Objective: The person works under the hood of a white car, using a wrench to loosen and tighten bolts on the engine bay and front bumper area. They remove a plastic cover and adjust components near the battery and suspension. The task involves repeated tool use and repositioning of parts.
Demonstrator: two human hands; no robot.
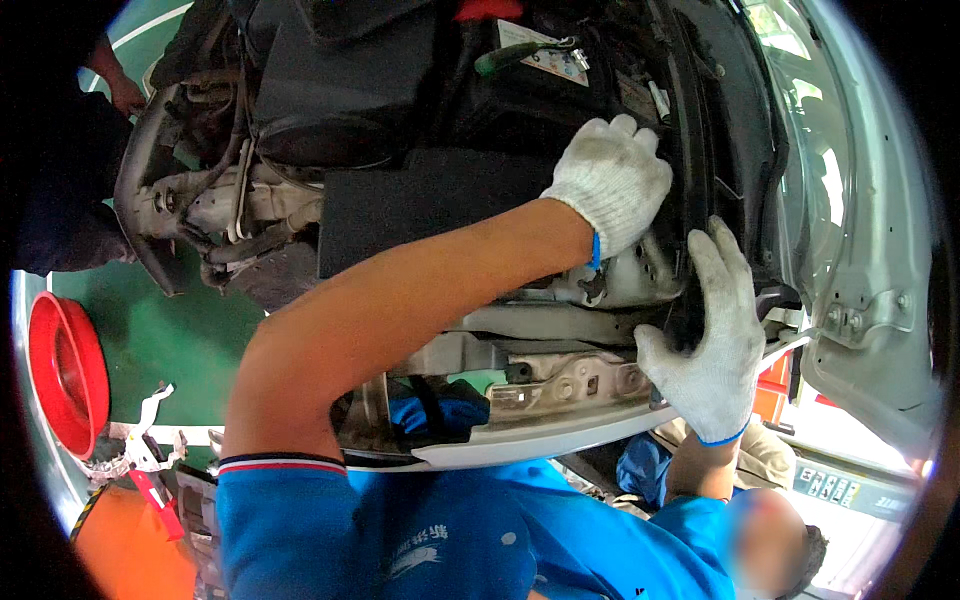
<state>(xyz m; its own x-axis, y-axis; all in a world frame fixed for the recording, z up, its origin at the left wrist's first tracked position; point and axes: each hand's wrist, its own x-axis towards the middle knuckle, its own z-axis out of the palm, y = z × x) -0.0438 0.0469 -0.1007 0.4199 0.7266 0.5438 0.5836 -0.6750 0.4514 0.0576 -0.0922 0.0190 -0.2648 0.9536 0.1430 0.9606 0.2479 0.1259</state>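
My left arm reaches across an open car engine bay. My left hand, in a white knit glove, has its fingers curled at the right side of the bay, beside a long black trim strip. What its fingertips hold, if anything, is hidden. Lower down, my right hand, in a matching glove, has its fingers stretched and thumb apart, beside the lower end of that strip. Beyond the left hand, a green-handled tool lies over a labelled black battery. A flat black panel lies under my left forearm.
A pale metal front crossmember runs along the near edge. A windscreen and grey body panel are at right. A red tub stands on the green floor. One person's hand shows at left; another person is lower right.
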